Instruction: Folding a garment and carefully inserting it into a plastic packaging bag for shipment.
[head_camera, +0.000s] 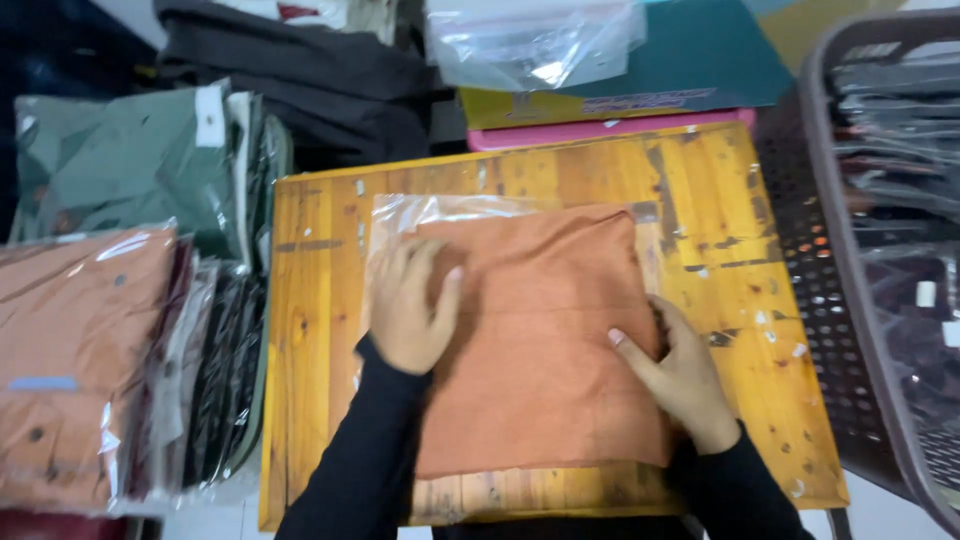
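Nearest me, my left hand (415, 305) lies flat, fingers spread, on the left side of the folded orange cloth (540, 340), gripping nothing. My right hand (680, 375) presses its right edge, open too, thumb on top. The cloth sits mid-board on the yellow wooden table (310, 400), half inside a clear plastic bag (420, 212) at its far end. Left, bagged clothes (90, 340) stand stacked; right, a dark basket (860, 300). Farther off lie a pink tray (600, 130) and dark garments (320, 80).
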